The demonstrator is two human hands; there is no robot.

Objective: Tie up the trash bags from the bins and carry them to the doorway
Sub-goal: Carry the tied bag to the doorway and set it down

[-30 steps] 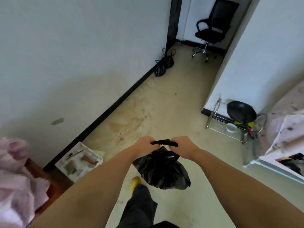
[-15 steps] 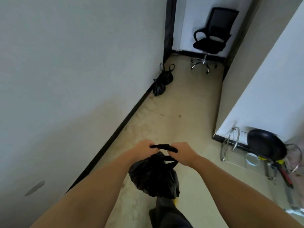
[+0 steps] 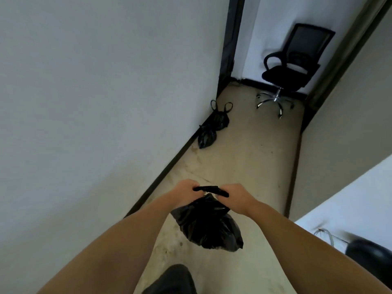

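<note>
The black trash bag point(image 3: 209, 227) hangs above the floor point(image 3: 250, 162) in front of you; your left hand point(image 3: 186, 193) and right hand point(image 3: 237, 197) each grip its stretched handle. Two tied bags point(image 3: 213, 126) sit against the wall ahead, near an office chair point(image 3: 290, 68).

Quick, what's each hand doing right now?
Left hand: grips the black trash bag's handle.
Right hand: grips the same handle.
</note>
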